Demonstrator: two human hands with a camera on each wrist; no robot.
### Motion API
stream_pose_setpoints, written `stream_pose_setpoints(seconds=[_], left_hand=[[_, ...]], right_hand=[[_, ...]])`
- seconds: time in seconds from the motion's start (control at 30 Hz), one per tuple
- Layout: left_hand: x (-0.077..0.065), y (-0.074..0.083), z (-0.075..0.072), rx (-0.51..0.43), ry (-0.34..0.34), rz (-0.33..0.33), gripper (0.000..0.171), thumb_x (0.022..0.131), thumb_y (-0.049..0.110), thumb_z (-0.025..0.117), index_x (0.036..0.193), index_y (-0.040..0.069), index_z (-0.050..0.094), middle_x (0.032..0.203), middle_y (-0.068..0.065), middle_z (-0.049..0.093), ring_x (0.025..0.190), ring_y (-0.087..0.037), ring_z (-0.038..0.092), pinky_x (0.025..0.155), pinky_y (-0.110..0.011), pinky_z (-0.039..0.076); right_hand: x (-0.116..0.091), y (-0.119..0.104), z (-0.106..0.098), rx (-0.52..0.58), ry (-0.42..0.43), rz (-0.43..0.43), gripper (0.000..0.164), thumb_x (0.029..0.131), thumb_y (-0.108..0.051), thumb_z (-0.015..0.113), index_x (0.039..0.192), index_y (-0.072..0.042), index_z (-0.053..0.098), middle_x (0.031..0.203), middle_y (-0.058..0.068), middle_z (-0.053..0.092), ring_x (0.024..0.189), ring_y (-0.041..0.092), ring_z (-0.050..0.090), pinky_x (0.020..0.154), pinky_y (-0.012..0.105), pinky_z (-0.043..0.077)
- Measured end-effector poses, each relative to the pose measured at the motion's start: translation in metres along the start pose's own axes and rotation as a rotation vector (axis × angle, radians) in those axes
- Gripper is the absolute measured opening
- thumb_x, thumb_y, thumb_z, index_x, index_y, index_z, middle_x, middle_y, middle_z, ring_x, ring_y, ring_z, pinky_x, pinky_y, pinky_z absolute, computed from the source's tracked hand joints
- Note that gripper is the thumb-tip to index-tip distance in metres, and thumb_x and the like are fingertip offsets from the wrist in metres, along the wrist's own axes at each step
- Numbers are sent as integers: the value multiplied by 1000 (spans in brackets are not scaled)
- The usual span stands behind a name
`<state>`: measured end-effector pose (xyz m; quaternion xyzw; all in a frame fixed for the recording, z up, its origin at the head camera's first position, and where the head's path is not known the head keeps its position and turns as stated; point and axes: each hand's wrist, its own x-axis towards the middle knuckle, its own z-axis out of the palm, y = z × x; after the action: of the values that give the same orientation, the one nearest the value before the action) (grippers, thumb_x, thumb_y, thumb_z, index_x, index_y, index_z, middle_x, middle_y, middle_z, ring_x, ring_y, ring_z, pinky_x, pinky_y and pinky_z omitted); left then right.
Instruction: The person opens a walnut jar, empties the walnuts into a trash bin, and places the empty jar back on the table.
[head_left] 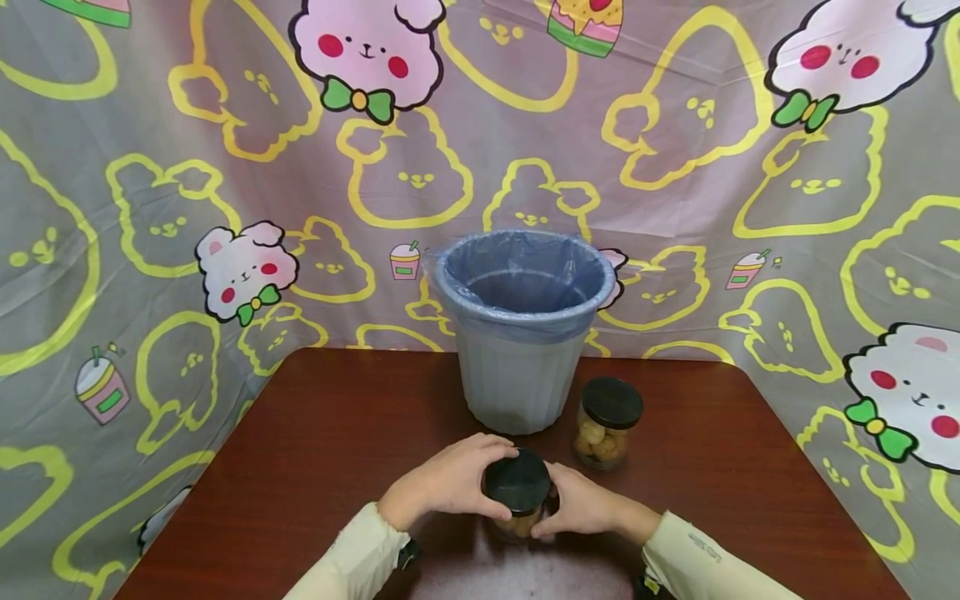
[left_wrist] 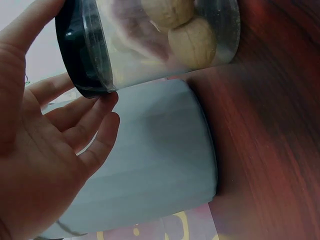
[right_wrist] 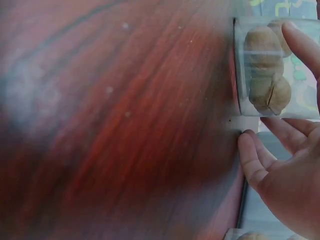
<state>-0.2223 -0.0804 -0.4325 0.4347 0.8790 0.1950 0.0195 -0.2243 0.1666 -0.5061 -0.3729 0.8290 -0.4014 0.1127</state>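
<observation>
1. While my left hand (head_left: 453, 483) holds the black lid (head_left: 517, 481), my right hand (head_left: 583, 500) grips the glass jar (head_left: 517, 526) under it.
2. The jar is on the near side of the table (head_left: 337, 417).
3. Farther back are a gray bin (head_left: 517, 371) and, right, another jar (head_left: 602, 439).

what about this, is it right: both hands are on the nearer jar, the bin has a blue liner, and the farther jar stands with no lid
Not quite: the farther jar has a black lid on, as the head view shows. The rest is right: the left hand and the right hand are both on the nearer jar, and the bin has a blue liner.
</observation>
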Motion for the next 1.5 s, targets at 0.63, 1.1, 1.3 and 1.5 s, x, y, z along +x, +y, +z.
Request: stream_pose_setpoints(seconds=[0.63, 1.1, 1.3, 1.5], left_hand=[[-2, -9, 12, -99, 120, 30, 65, 70, 43, 73, 128, 19, 55, 127, 6, 49, 115, -9, 45, 93, -28, 42], [-7, -12, 10, -162, 249, 105, 60, 69, 35, 75, 123, 17, 57, 128, -1, 50, 118, -12, 45, 96, -32, 41], [-9, -14, 10, -199, 292, 104, 63, 69, 32, 76, 125, 14, 53, 128, 1, 49, 119, -12, 44, 96, -31, 42], [-9, -13, 8, -266, 279, 96, 70, 70, 31, 75, 130, 12, 47, 127, 3, 46, 114, -12, 46, 91, -27, 45]], right_hand=[[6, -5, -1, -18, -17, 20, 85, 72, -45, 79, 140, -15, 37, 131, -2, 49, 116, 12, 49, 96, 33, 40], [4, -9, -11, 62, -3, -91, 79, 76, -31, 78, 138, -14, 33, 130, 0, 51, 116, 14, 49, 97, 29, 38], [1, -12, -19, 127, 7, -145, 65, 79, -24, 75, 133, -16, 38, 119, -1, 56, 106, 14, 56, 90, 28, 44], [-1, -20, -30, 144, -8, -156, 65, 80, -24, 74, 135, -16, 40, 118, -1, 58, 103, 15, 58, 88, 30, 45]])
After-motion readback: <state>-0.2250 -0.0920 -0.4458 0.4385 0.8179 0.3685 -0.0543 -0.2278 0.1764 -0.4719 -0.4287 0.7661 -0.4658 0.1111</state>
